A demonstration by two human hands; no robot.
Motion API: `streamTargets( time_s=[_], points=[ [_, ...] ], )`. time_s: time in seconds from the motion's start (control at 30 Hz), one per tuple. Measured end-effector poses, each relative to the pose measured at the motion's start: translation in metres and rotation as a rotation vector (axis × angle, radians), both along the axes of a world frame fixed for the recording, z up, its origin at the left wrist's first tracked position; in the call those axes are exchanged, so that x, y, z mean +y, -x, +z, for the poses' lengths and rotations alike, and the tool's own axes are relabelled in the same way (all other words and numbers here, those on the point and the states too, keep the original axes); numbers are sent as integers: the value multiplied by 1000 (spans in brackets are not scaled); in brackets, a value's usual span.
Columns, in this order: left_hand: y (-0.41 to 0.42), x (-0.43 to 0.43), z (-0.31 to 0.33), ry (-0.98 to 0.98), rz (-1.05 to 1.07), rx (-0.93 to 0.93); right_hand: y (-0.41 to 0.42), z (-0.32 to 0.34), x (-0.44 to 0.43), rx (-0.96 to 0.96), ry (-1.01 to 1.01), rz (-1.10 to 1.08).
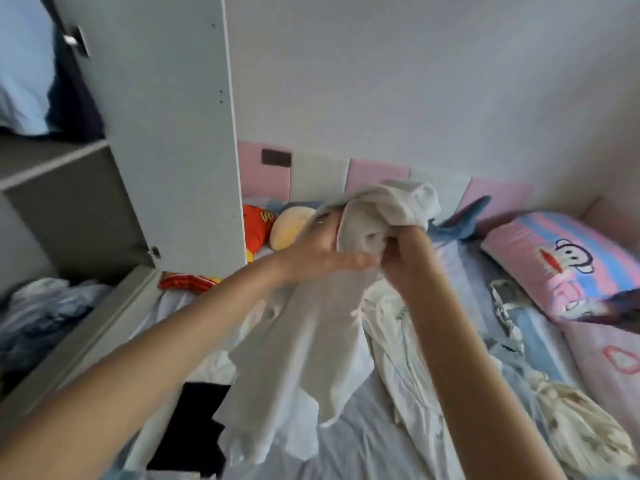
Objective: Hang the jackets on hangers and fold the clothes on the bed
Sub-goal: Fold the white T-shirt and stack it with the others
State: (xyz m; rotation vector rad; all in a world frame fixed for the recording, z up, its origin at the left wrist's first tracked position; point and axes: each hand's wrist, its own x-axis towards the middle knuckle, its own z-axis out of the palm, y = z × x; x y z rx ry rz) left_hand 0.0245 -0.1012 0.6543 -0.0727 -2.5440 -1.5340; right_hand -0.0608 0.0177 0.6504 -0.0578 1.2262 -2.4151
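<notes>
Right hand [403, 261] is bunched tight on the top of the grey garment [304, 341], lifting it well above the bed [467, 278] so the cloth hangs long and straight. Left hand [322, 251] lies alongside, fingers fairly straight against the fabric (it's blurred, so I cannot tell whether it pinches or only steadies). Held high like this, I'd say, to find the garment's shape before folding. Below lie a white shirt [391, 334], a black piece [194, 424] near left and patterned clothes [585, 434] near right.
</notes>
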Motion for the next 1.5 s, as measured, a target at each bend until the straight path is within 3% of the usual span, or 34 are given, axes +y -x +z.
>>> streamTargets(
  time_s=[0.07, 0.2, 0.33, 0.4, 0.6, 0.67, 0.8, 0.9, 0.97, 1.03, 1.07, 1.17, 1.23, 1.33, 1.5],
  points=[
    [-2, -2, 7, 230, 76, 63, 5, 42, -7, 15, 124, 62],
    [-9, -33, 29, 60, 312, -18, 8, 110, -7, 168, 246, 129],
    [-17, -55, 61, -93, 335, -45, 16, 137, -4, 211, 261, 144],
    [-17, -55, 75, -215, 342, 22, 18, 132, -4, 352, 19, 198],
    [-8, -52, 106, -589, 394, 150, -13, 103, -7, 873, -1057, 588],
    [-7, -50, 108, -665, 400, 174, -17, 92, -6, 890, -1177, 631],
    [-12, -45, 103, -728, 376, 221, -19, 90, 7, 779, -1201, 591],
    [-13, -47, 101, -727, 367, 252, -20, 102, 14, 915, -1281, 438],
    [-12, -50, 103, -712, 397, 257, -20, 111, 19, 1040, -1277, 269],
    [-12, -54, 104, -669, 428, 262, -21, 122, 26, 996, -1199, 135],
    [-13, -55, 103, -646, 431, 260, -19, 128, 30, 876, -1052, 126],
    [-19, -58, 95, -595, 338, 207, -15, 146, 39, 488, -341, 268],
    [-23, -59, 85, -559, 264, 132, -16, 155, 43, 442, -120, 343],
    [-29, -50, 72, -348, 193, 16, -25, 161, 38, 505, -75, 406],
    [-33, -11, 59, -31, -147, 83, -45, 149, 13, 550, -135, 520]
  ],
)
